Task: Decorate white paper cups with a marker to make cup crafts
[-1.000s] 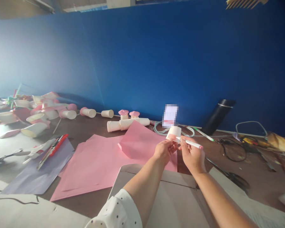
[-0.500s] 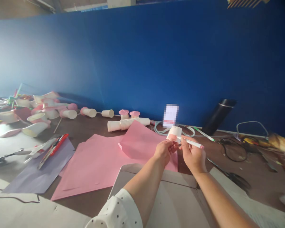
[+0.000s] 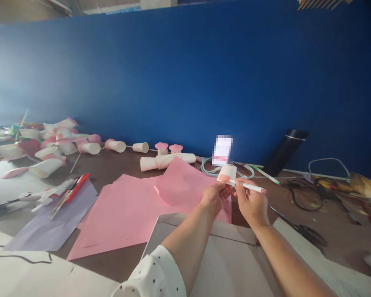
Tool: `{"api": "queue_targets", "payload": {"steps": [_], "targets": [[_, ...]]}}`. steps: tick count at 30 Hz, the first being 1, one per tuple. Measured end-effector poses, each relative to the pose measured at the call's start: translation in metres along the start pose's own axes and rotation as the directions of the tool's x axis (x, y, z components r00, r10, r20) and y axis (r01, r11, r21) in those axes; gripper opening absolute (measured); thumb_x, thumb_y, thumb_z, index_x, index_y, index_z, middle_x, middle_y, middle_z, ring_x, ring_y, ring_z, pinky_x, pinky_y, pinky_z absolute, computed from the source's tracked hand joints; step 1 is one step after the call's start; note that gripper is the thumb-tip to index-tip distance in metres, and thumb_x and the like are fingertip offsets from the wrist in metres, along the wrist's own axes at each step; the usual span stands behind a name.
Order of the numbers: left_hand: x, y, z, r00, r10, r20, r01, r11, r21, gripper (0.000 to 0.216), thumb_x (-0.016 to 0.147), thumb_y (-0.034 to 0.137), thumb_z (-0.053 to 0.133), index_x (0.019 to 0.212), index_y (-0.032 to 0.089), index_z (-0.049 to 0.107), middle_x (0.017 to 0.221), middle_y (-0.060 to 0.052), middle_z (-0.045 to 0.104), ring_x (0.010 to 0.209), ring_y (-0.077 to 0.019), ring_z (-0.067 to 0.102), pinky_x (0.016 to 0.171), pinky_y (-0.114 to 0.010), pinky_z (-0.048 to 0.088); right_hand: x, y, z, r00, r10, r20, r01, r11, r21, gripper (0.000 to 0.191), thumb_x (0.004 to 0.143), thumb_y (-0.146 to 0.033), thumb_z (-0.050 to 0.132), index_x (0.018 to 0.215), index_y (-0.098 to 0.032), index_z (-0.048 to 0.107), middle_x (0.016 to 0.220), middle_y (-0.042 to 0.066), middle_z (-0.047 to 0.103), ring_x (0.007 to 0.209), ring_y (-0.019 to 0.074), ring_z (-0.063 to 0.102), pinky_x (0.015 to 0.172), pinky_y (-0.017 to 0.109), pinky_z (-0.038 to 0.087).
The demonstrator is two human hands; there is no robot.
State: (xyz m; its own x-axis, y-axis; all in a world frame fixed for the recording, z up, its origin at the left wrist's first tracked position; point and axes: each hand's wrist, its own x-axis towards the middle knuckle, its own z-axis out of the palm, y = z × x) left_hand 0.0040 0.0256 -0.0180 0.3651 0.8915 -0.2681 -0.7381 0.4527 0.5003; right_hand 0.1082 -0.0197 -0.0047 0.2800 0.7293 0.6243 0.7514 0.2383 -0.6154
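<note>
A white paper cup (image 3: 229, 170) with a pink patch near its lower edge is held upside down or tilted between the fingers of my left hand (image 3: 214, 199). My right hand (image 3: 252, 205) is closed around a white marker pen (image 3: 254, 188) with a pink end. The pen's other end meets the cup at the pink patch; the tip itself is too small to make out. Both hands are above pink paper sheets (image 3: 126, 210) and the edge of a white box (image 3: 225, 251).
Nested paper cups (image 3: 170, 160) lie behind the sheets, near two pink-topped mushroom shapes (image 3: 161, 147). A red utility knife (image 3: 76, 189) rests on purple paper (image 3: 54, 227) at left. A pile of cups (image 3: 58, 140), a black bottle (image 3: 282, 152), a green-tipped marker (image 3: 266, 175) and scissors (image 3: 311, 235) surround this.
Almost nothing differs. The cup and the pen stay in the same place, and the camera view has shifted very slightly.
</note>
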Motion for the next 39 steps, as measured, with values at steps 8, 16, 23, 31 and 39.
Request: {"api": "queue_targets", "payload": {"steps": [8,16,23,31,39], "targets": [[-0.0022,0.0018,0.0002,1.000,-0.003,-0.002,0.003,1.000,-0.003,0.008,0.080,0.010,0.058,0.077,0.005,0.062,0.068,-0.008,0.062,0.061,-0.0113,0.061,0.070,-0.023,0.051,-0.0013,0.0017,0.0009,1.000,-0.010,-0.009,0.009,1.000,-0.015,0.031,0.088,-0.046,0.050,0.091,-0.019,0.064,0.065,0.004,0.068,0.057,0.0177,0.066,0.055,0.024,0.049],[-0.0023,0.0023,0.0004,1.000,0.005,0.013,-0.005,1.000,0.002,0.006,0.078,0.011,0.062,0.075,0.006,0.062,0.069,-0.008,0.062,0.062,-0.0115,0.062,0.070,-0.022,0.050,-0.0018,0.0009,0.0009,1.000,-0.007,-0.003,0.007,1.000,-0.017,0.033,0.087,-0.047,0.050,0.090,-0.018,0.065,0.062,0.005,0.068,0.056,0.0196,0.066,0.055,0.026,0.050],[-0.0047,0.0038,0.0015,0.999,0.021,0.024,-0.021,1.000,-0.003,0.011,0.080,0.011,0.058,0.070,0.007,0.061,0.066,-0.007,0.061,0.065,-0.0112,0.062,0.069,-0.021,0.051,-0.0033,0.0011,0.0008,1.000,-0.016,0.014,0.016,1.000,0.006,0.032,0.087,-0.046,0.051,0.091,-0.018,0.065,0.065,0.006,0.069,0.057,0.0186,0.067,0.054,0.025,0.051],[-0.0061,0.0050,0.0013,0.999,0.023,0.031,-0.023,1.000,0.004,0.011,0.080,0.012,0.060,0.070,0.007,0.061,0.067,-0.007,0.061,0.065,-0.0111,0.062,0.069,-0.022,0.051,-0.0036,-0.0005,0.0014,1.000,-0.014,0.018,0.014,1.000,0.008,0.030,0.087,-0.044,0.051,0.090,-0.018,0.064,0.066,0.005,0.069,0.056,0.0174,0.067,0.053,0.023,0.051],[-0.0058,0.0040,-0.0001,1.000,0.006,0.005,-0.005,0.999,-0.049,0.009,0.081,0.012,0.056,0.078,0.006,0.062,0.070,-0.008,0.061,0.065,-0.0116,0.063,0.068,-0.022,0.052,-0.0037,0.0026,0.0017,0.997,-0.016,-0.072,0.028,0.985,0.170,0.033,0.089,-0.042,0.052,0.105,-0.014,0.061,0.088,0.012,0.070,0.058,0.0155,0.066,0.055,0.026,0.053]]}}
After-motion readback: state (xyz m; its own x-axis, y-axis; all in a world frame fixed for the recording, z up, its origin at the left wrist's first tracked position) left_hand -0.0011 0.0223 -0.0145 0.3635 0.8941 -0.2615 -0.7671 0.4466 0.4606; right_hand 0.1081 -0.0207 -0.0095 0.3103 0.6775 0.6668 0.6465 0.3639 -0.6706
